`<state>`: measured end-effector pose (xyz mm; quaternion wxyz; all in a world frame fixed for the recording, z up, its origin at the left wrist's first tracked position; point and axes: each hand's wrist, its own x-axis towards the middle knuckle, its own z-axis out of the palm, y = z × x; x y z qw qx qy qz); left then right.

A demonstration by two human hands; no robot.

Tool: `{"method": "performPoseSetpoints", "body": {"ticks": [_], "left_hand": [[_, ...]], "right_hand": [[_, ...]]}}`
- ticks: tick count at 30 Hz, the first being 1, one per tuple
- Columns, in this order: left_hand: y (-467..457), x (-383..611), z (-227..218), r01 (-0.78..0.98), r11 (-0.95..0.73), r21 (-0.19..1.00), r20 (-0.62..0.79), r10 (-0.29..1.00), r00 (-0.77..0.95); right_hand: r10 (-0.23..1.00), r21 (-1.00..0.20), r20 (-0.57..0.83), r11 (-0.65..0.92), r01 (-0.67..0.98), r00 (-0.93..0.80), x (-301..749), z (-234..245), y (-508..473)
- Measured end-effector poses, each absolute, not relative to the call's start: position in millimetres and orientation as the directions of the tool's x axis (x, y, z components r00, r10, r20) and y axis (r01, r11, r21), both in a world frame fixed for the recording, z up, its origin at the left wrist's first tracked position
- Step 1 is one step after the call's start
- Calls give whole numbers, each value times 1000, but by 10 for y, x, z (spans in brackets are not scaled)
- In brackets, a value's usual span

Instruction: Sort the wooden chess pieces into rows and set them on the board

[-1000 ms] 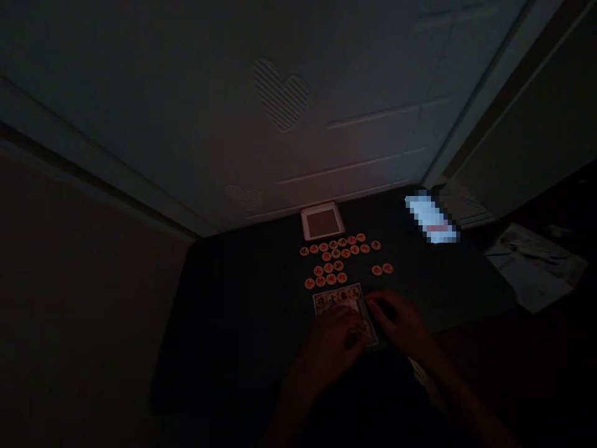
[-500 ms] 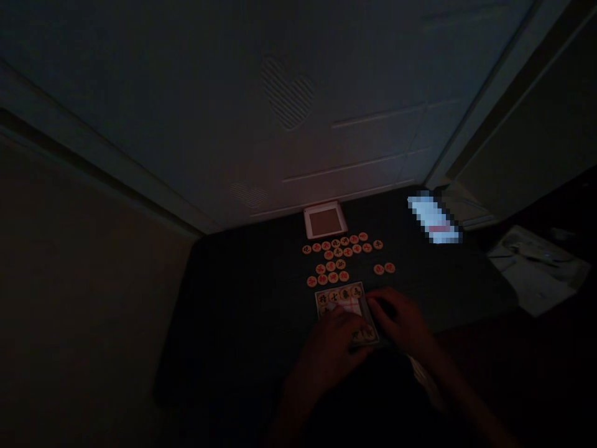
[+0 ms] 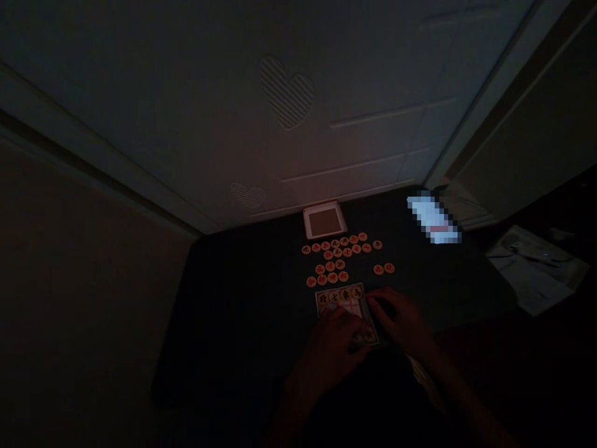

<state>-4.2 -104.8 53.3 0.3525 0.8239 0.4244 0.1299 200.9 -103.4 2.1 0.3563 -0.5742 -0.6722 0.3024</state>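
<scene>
A small shallow box (image 3: 319,311) with a pale rim lies at the near edge of the dark tabletop. Round xiangqi pieces (image 3: 345,294) form a row along its far side, and others show at its near right corner. My left hand (image 3: 333,339) is over the box, fingers bent down across it and thumb apart; it hides much of the inside. At the box's right edge is my right hand (image 3: 403,317), fingertips close to the rim, with a gap between thumb and fingers. No piece is visible in either hand.
Beyond the box, loose xiangqi pieces (image 3: 330,266) lie in uneven rows, with two more pieces (image 3: 384,269) off to the right. A pale tray-like lid (image 3: 345,224) rests by the panelled door (image 3: 209,124). A lit, blurred-out screen (image 3: 433,218) is at the back right.
The picture has grown a little darker. Both hands and the pieces stay in almost the same places.
</scene>
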Motion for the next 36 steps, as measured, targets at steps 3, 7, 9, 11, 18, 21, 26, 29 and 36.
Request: {"method": "performPoseSetpoints", "body": {"ticks": [3,7,9,11,18,21,26,29,36], "left_hand": [[-1059,-50,524,608,-385,694,-78,800,595],[-1081,-142,538,608,-363,706,-52,830,556],[-1099,-229,535,617,-346,707,-37,853,521],[-1121,-332,513,634,-327,701,-15,882,472],[-1231,-583,328,678,-415,607,110,889,445],[-1272,-597,272,700,-433,568,116,884,453],[-1296,-582,245,714,-435,549,132,888,440],[-1297,-577,237,716,-427,552,131,893,431],[-1292,-555,228,715,-431,551,146,893,426]], "right_hand": [[987,-817,135,159,554,-83,2014,14,-1032],[987,-819,138,161,550,-84,2016,0,-1032],[987,-814,137,162,558,-87,2017,0,-1032],[986,-805,139,165,570,-90,2021,7,-1031],[967,-809,207,256,529,-150,2031,12,-1100],[951,-781,242,309,543,-193,2009,-4,-1178],[912,-694,283,409,592,-297,1923,88,-1292],[887,-665,255,450,596,-384,1843,217,-1319],[858,-633,226,489,600,-461,1704,320,-1312]]}}
